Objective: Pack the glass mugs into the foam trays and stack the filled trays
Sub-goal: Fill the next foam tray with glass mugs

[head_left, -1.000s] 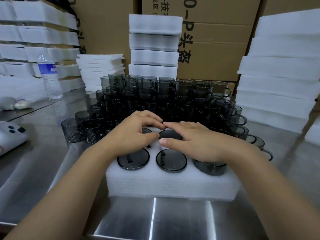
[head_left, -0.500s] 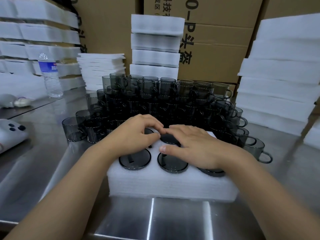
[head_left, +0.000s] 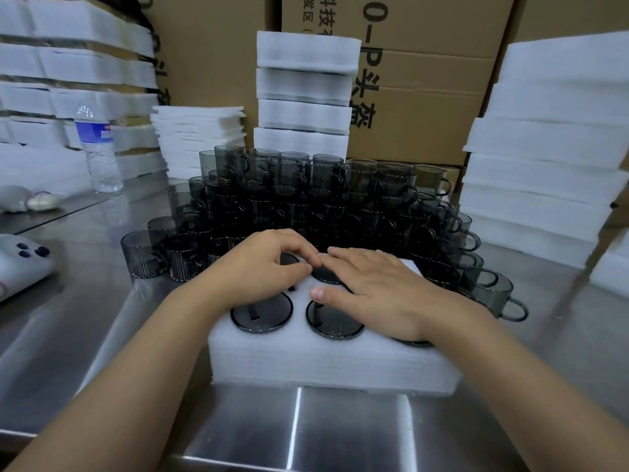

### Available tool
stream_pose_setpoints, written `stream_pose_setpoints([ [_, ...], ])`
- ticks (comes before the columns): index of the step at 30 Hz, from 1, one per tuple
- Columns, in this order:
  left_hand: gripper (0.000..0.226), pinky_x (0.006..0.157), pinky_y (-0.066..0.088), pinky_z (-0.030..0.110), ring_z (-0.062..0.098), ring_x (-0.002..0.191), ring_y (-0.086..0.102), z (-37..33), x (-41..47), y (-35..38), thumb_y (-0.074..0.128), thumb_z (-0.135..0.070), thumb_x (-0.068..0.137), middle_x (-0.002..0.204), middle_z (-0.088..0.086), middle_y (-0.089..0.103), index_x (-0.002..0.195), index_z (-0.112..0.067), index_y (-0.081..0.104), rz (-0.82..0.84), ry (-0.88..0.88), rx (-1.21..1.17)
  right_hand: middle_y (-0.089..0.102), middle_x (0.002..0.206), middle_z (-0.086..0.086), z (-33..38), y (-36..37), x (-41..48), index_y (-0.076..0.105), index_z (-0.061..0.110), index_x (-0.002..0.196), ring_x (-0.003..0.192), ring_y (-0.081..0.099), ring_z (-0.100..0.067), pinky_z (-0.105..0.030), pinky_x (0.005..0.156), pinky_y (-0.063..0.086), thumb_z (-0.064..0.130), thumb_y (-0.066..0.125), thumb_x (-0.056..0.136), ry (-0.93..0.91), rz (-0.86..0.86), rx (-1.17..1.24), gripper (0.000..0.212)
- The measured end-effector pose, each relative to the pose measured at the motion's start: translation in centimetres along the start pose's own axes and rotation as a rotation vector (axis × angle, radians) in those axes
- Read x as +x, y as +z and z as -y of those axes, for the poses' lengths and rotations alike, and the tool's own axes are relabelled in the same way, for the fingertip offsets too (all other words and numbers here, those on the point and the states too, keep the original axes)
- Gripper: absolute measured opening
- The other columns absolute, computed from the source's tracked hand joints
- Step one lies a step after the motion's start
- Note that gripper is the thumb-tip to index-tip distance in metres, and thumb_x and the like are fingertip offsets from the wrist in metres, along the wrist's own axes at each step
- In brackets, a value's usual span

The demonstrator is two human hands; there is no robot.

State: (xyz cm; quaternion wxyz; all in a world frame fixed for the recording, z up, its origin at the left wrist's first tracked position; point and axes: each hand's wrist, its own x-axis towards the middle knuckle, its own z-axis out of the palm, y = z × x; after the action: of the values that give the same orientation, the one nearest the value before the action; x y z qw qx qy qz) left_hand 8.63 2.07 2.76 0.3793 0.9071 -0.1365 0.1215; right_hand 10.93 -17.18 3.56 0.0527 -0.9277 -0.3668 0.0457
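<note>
A white foam tray [head_left: 326, 362] lies on the steel table in front of me, with several dark glass mugs sunk upside down in its holes; two bases [head_left: 261, 313] show at the front. My left hand [head_left: 262, 270] rests on the tray's back left mug, fingers curled over its base. My right hand [head_left: 377, 294] lies flat across the tray's right side, fingers straight, pressing down on the mugs under it. Both hands' fingertips meet near the back middle mug [head_left: 326, 275]. A big heap of loose smoked-glass mugs [head_left: 306, 199] stands stacked right behind the tray.
Stacks of white foam trays rise at the right [head_left: 544, 158], behind the mugs [head_left: 304, 97] and at the far left [head_left: 68, 63]. Thin foam sheets [head_left: 200, 137] are piled beside a water bottle [head_left: 98, 148]. Cardboard boxes [head_left: 425, 97] close the back. A white device [head_left: 20, 264] lies at left.
The front right mug has sunk deeper into the tray under my right hand, which has pressed down. My left hand has stayed on the back left mug.
</note>
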Motion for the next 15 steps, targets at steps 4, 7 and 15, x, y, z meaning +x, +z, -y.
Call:
stream_pose_setpoints([
  [4, 0.022, 0.094, 0.047, 0.043, 0.017, 0.097, 0.063, 0.12, 0.03, 0.00, 0.063, -0.010, 0.086, 0.103, -0.015, 0.065, 0.086, -0.029, 0.073, 0.002, -0.003, -0.006, 0.003, 0.160, 0.010, -0.04, 0.14, 0.04, 0.006, 0.038, 0.152, 0.145, -0.002, -0.008, -0.036, 0.116, -0.005, 0.070, 0.015, 0.087, -0.001, -0.011, 0.009, 0.072],
  [7, 0.022, 0.094, 0.048, 0.044, 0.017, 0.097, 0.063, 0.09, 0.08, 0.01, 0.063, -0.010, 0.086, 0.103, -0.015, 0.065, 0.086, -0.030, 0.073, 0.003, -0.005, -0.008, 0.004, 0.160, 0.010, -0.10, 0.16, 0.07, 0.008, 0.039, 0.151, 0.145, -0.001, -0.008, -0.035, 0.116, -0.004, 0.069, 0.016, 0.088, -0.004, -0.023, 0.015, 0.070],
  [15, 0.019, 0.098, 0.046, 0.031, 0.002, 0.100, 0.060, 0.39, 0.16, 0.04, 0.064, -0.010, 0.087, 0.105, -0.016, 0.064, 0.087, -0.026, 0.073, 0.012, 0.013, -0.017, 0.004, 0.160, 0.010, -0.28, 0.29, 0.07, 0.008, 0.039, 0.151, 0.145, -0.001, -0.008, -0.037, 0.117, -0.004, 0.068, 0.018, 0.090, -0.009, -0.031, 0.017, 0.068],
])
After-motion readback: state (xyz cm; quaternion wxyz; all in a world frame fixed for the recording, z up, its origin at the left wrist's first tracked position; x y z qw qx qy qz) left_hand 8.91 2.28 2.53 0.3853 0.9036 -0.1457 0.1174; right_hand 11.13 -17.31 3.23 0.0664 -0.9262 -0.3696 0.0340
